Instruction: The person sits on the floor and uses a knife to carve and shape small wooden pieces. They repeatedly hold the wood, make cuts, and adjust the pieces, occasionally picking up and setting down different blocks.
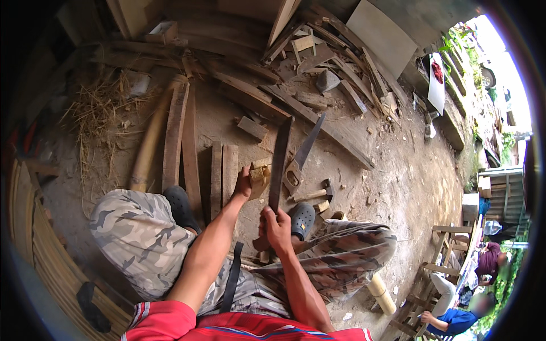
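Observation:
My right hand (277, 228) is wrapped round the handle of a machete (280, 162), whose long dark blade points up and away from me. Just left of the blade, my left hand (243, 184) grips a short yellow-brown piece of bamboo (260, 178); its fingers are partly hidden behind it. The blade is beside the bamboo piece, and I cannot tell whether they touch. On the ground to the right of the blade lie a handsaw (302, 152) with a wooden handle and a hammer (311, 195). Both hands are between my knees.
Planks (175, 133) and a bamboo pole (152, 139) lie at the left, near dry straw (102, 111). Scrap wood (335, 62) is heaped at the back. A bamboo length (381, 294) is beside my right knee. Two people (455, 323) sit by a wooden bench at the far right.

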Demonstrator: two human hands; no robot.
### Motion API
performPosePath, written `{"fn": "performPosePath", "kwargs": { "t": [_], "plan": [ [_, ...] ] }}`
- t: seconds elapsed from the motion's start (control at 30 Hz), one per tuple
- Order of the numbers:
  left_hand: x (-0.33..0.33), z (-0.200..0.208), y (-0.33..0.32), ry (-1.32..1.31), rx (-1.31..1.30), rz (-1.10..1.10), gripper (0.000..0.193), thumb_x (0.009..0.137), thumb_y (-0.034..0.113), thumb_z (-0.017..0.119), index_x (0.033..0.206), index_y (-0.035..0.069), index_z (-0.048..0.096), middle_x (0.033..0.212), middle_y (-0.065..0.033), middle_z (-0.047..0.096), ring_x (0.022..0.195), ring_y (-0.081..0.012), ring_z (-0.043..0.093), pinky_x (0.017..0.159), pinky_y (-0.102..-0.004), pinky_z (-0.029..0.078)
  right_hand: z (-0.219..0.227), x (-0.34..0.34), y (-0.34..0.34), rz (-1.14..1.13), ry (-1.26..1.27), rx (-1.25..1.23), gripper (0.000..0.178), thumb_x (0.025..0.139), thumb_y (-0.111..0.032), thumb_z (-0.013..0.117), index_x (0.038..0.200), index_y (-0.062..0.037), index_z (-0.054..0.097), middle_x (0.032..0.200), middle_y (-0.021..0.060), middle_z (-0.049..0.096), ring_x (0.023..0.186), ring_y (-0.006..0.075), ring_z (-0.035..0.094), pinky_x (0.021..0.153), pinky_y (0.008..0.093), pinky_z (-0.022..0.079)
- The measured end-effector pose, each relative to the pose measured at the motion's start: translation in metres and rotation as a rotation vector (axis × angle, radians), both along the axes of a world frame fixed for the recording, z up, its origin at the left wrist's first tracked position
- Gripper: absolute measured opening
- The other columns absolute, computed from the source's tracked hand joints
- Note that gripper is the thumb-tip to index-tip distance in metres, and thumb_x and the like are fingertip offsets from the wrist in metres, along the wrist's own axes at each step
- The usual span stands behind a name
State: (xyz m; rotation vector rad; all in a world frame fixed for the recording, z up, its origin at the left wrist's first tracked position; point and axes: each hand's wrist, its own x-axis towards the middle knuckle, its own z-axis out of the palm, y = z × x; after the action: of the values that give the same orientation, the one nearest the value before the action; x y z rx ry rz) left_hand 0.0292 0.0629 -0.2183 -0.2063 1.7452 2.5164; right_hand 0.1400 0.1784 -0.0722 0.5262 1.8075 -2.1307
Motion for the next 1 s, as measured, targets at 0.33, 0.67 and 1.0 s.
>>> {"fn": "performPosePath", "kwargs": {
  "t": [0.33, 0.67, 1.0],
  "plan": [
    [0.004, -0.013, -0.001, -0.191, -0.032, 0.107, 0.051, 0.103, 0.041, 0.036, 0.107, 0.0, 0.065, 0.099, -0.0048, 0.065, 0.095, -0.0139, 0.055, 0.086, -0.0323, 0.044, 0.028, -0.033, 0.001, -0.071, 0.387, 0.731, 0.027, 0.083, -0.023, 0.078, 0.088, -0.0007, 0.063, 0.059, 0.0071, 0.055, 0.054, 0.0132, 0.051, 0.053, 0.0306, 0.044],
    [0.016, 0.021, 0.024, -0.068, -0.144, 0.033, 0.062, 0.1, 0.052, 0.036, 0.098, -0.004, 0.063, 0.087, -0.0098, 0.067, 0.08, -0.0195, 0.063, 0.077, -0.0363, 0.05, 0.025, -0.054, 0.001, -0.291, 0.519, 0.709, 0.037, 0.078, -0.02, 0.083, 0.103, -0.0025, 0.061, 0.08, 0.0002, 0.058, 0.07, 0.0065, 0.052, 0.062, 0.0241, 0.044],
    [0.016, 0.028, 0.048, -0.121, -0.496, 0.042, 0.047, 0.1, 0.038, 0.037, 0.089, -0.002, 0.058, 0.088, -0.0167, 0.063, 0.081, -0.0239, 0.061, 0.07, -0.0404, 0.047, 0.029, -0.037, 0.013, -0.256, 0.219, 0.366, 0.027, 0.082, -0.01, 0.077, 0.098, -0.0053, 0.056, 0.072, -0.0056, 0.051, 0.064, 0.0032, 0.044, 0.056, 0.0208, 0.037]
  ]
}}
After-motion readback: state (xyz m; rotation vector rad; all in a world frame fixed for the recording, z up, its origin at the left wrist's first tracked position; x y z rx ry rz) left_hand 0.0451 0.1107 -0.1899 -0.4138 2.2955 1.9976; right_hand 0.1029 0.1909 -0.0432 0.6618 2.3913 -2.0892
